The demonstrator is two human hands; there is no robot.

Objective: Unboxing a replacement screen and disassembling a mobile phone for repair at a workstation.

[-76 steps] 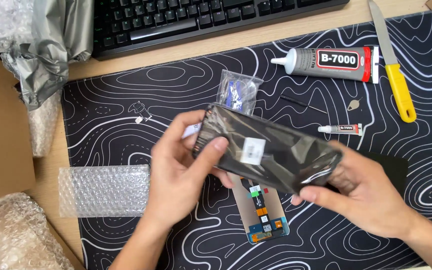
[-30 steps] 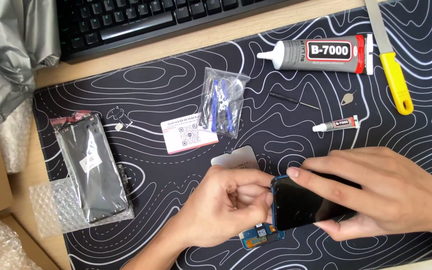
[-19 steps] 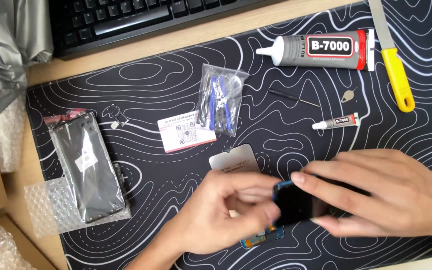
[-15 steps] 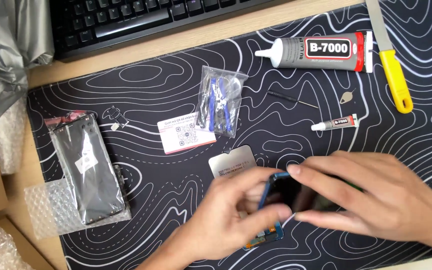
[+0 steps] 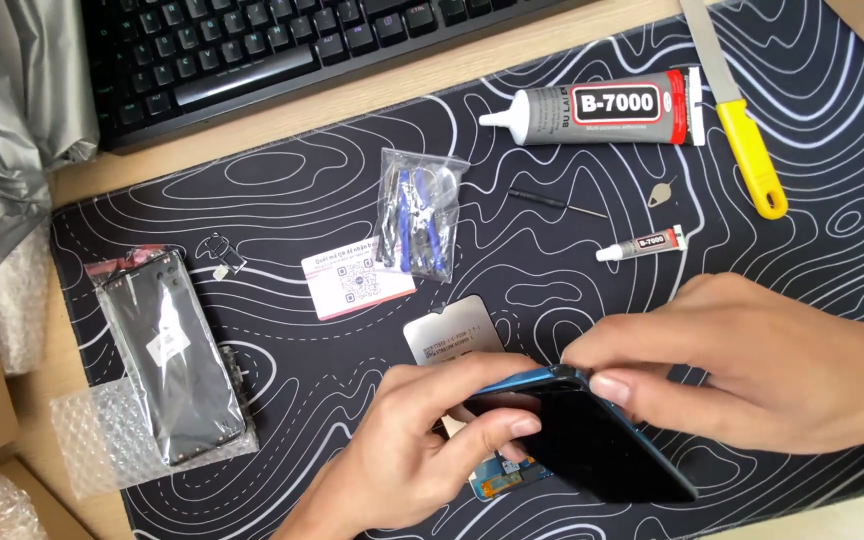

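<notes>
A dark phone with a blue frame is tilted up off the black patterned mat, held between both hands. My left hand grips its left end from below, fingers curled around the edge. My right hand pinches the upper edge with its fingertips and covers the right part. Under the phone a small blue circuit part peeks out. A grey screen protector card lies just behind my left hand.
A bagged replacement screen rests on bubble wrap at left. A white card, tool bag, large glue tube, small glue tube, yellow-handled blade and keyboard lie behind.
The bagged screen was put down on the bubble wrap at left. Both hands then took up the blue-framed phone and tilted it up off the mat.
</notes>
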